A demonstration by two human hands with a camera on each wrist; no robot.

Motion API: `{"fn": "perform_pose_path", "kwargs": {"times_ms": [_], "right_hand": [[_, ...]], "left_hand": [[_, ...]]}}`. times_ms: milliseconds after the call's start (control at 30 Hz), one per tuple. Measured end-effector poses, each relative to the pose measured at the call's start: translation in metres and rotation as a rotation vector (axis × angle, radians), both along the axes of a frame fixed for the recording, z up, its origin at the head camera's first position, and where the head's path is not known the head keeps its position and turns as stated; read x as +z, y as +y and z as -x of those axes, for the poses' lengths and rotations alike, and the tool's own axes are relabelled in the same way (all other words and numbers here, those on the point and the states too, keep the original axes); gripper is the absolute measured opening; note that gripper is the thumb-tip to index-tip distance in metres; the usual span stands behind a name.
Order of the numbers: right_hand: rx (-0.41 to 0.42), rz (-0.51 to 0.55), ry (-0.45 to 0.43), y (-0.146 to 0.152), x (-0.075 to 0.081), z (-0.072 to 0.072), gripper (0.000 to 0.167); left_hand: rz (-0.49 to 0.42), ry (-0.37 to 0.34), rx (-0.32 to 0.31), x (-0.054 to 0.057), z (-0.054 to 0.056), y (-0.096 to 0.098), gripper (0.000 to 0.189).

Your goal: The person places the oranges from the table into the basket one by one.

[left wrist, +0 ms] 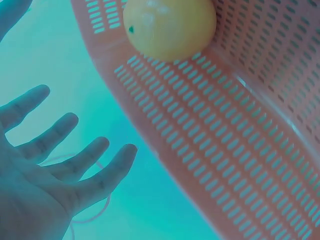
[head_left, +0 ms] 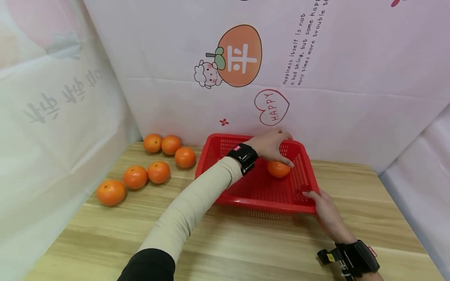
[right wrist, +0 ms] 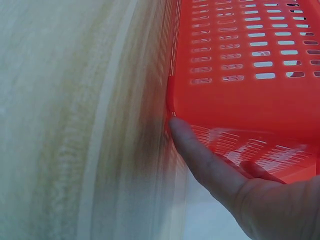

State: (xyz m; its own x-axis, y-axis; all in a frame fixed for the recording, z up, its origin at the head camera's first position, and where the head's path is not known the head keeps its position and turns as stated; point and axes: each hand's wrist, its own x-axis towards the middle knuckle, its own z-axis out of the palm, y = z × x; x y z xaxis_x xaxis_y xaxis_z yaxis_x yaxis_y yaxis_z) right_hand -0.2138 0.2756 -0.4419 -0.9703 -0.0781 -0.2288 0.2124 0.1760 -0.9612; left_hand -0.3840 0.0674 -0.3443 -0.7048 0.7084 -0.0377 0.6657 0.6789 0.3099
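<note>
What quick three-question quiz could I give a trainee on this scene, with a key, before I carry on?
1. Count: how many oranges lie on the table outside the red basket?
2. True or false: in the left wrist view, the left hand has its fingers spread and holds nothing.
3. Multiple choice: what does the right hand hold?
A. An orange
B. The basket
C. Nothing

Key:
1. Six, all to the left of the basket in the head view.
2. True.
3. B, near its close right corner in the head view.
</note>
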Motion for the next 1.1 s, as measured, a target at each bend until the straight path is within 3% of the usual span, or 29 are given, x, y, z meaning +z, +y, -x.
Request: {"fn": "perform_pose_path", "kwargs": {"times_ms": [133,333,567,767,933,1100], "right_hand": [[0.002,-0.003,0.003,0.001,0.001,-0.001,0.059],[0.003,-0.014,0.004,0.002,0.000,0.000,0.058],[-0.013,-0.048,0.001,-0.001,-0.001,0.000,0.059],[-0.015,-0.044,0.001,-0.004,-0.001,-0.001,0.057],[-0.021,-0.035,0.000,-0.004,-0.001,-0.002,0.058],[-0.022,-0.038,0.001,-0.002,0.000,-0.002,0.058]], "left_hand": [[-0.042,-0.019,0.006,0.011,0.000,-0.012,0.095],[-0.087,0.031,0.002,0.029,-0.004,-0.033,0.092],[-0.111,0.100,0.006,0.040,-0.012,-0.060,0.093],[-0.069,0.152,0.026,0.042,-0.023,-0.089,0.099],[-0.136,0.184,0.037,0.036,-0.023,-0.115,0.093],[-0.190,0.177,0.129,0.034,-0.025,-0.141,0.093]]}}
